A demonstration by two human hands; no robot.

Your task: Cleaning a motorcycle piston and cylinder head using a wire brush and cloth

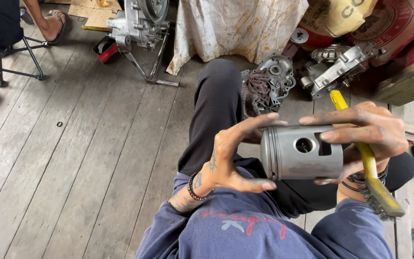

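- the piston (303, 152) is a grey metal cylinder held on its side in front of the person's lap, crown end with ring grooves toward the left, open skirt toward the right, a round pin hole and a cut-out window facing up at the camera.
- the left hand (233, 153) grasps the piston's crown end: fingers spread over the top edge, thumb pressed under the lower edge. a beaded bracelet (192, 188) sits on that wrist.
- the right hand (370, 134) grips the skirt end, fingers laid across the top of the piston and thumb below it. the same hand also clamps a wire brush (372, 172) with a yellow handle, which runs up past the fingers and down to dark bristles near the right wrist.
- the person sits on a grey plank floor (73, 158), one leg in dark trousers stretched forward, sleeves of a blue sweatshirt in view.
- beyond the knee lies an engine case cover (276, 74) with a dark red rag (257, 91) against it, and another engine casing (341, 67) just to its right.
- further off on the left, an engine block (140, 21) rests on a metal stand; a folding stool (13, 60) and another person's sandalled foot (56, 24) show at the top left corner.
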